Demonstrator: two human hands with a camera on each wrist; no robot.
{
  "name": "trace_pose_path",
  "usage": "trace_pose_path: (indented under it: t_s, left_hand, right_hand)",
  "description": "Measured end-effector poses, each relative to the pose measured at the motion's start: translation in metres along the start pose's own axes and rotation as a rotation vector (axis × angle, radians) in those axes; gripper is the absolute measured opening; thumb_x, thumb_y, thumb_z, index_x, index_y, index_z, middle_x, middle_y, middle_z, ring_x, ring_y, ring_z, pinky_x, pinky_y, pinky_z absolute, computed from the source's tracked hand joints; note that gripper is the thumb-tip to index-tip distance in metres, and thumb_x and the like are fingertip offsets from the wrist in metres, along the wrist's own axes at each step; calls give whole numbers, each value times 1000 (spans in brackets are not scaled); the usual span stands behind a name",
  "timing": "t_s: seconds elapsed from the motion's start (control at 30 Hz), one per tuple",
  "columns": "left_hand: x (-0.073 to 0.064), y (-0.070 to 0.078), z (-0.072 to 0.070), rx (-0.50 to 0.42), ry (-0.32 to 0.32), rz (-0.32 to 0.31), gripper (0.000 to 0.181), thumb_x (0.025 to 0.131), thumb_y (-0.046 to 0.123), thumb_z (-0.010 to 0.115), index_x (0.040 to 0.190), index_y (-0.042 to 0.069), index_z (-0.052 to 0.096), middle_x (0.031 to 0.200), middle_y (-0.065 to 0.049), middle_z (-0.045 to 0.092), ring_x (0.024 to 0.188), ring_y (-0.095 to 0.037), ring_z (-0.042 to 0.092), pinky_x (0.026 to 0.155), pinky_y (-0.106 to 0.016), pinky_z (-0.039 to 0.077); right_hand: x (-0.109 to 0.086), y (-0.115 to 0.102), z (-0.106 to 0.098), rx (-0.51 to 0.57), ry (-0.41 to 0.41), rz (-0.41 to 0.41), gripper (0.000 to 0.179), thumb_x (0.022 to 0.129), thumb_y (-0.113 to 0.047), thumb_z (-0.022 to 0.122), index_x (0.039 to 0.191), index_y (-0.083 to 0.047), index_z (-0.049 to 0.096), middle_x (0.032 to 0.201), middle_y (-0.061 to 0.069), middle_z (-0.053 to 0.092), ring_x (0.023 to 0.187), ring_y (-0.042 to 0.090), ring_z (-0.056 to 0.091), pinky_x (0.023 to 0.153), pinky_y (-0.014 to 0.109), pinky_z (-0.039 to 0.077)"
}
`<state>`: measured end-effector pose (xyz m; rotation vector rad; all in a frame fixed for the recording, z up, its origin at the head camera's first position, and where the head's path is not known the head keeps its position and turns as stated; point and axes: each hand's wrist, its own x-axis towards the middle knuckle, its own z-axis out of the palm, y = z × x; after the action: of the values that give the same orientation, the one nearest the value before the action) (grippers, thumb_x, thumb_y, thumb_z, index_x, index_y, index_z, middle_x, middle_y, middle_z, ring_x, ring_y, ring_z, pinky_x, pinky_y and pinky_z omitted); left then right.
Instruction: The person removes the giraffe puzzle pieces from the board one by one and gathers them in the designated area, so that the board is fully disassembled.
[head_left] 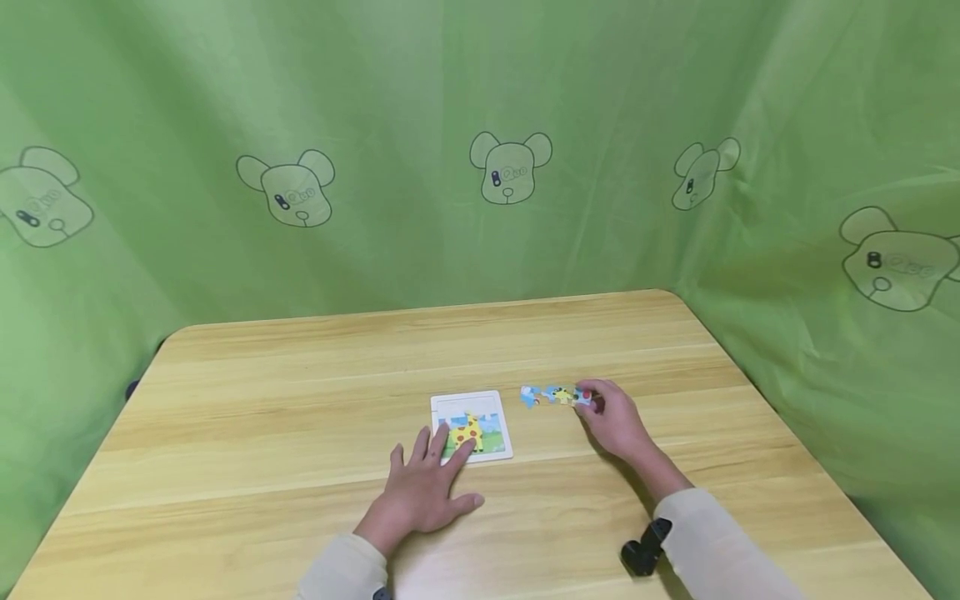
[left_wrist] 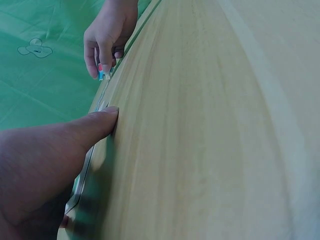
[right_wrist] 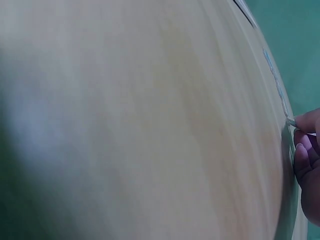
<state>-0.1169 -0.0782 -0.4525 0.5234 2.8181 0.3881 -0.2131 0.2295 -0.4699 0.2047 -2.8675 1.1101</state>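
A white-framed jigsaw puzzle tray [head_left: 486,395] lies on the table, its lower part filled with a giraffe picture [head_left: 467,433] and its upper part bare. My left hand [head_left: 423,492] rests at its lower left with fingers spread, fingertips over the picture's lower edge. To the right of the tray, my right hand [head_left: 617,421] pinches a blue jigsaw piece [head_left: 582,396] with a red spot between thumb and fingers. The left wrist view also shows this piece [left_wrist: 105,75], low at the table surface. Beside it lie loose pieces, one blue and white [head_left: 529,395], another yellow and blue [head_left: 558,393].
The wooden table [head_left: 300,392] has rounded far corners. A green curtain [head_left: 405,233] with bear-head drawings hangs behind it and along both sides. A black device [head_left: 645,550] is attached at my right sleeve.
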Motion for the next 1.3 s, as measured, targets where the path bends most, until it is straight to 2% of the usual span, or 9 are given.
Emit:
trace_pose_path:
  t_s: [0.33,0.57,0.7,0.93,1.3]
  left_hand:
    - [0,0,0,0,5,2,75,87,67,43,150,29,25,157,-15,13,142,-40,13,105,-68,13]
    - [1,-2,3,-8,4,-2,75,87,67,43,150,30,25,158,-14,12,143,-40,12,106,-68,12]
    - [2,-2,4,-4,-2,-5,75,87,69,41,150,31,24,158,-13,11,143,-38,11,106,-67,12]
    - [3,-3,6,-1,-2,-8,76,87,70,40,150,32,23,158,-13,10,143,-39,11,106,-67,12]
    - [3,-2,5,-4,-3,-11,76,86,70,40,150,32,23,158,-13,10,143,-39,11,106,-67,11]
  right_hand:
    - [0,5,-3,-24,0,2,39,88,-6,62,126,0,54,106,15,56,85,22,55,69,27,48]
    - [1,7,-3,-62,23,-23,38,87,-5,62,124,3,56,105,16,57,86,24,54,74,35,46]
    - [2,7,-3,-82,22,-26,39,87,-5,62,125,4,55,106,18,56,90,27,53,78,40,47]
    - [2,9,-2,-87,16,-56,39,88,-5,60,126,5,54,118,24,54,107,37,53,94,52,43]
    - [1,9,-1,-80,5,-62,37,91,-5,57,127,5,54,126,24,52,118,42,47,101,55,35]
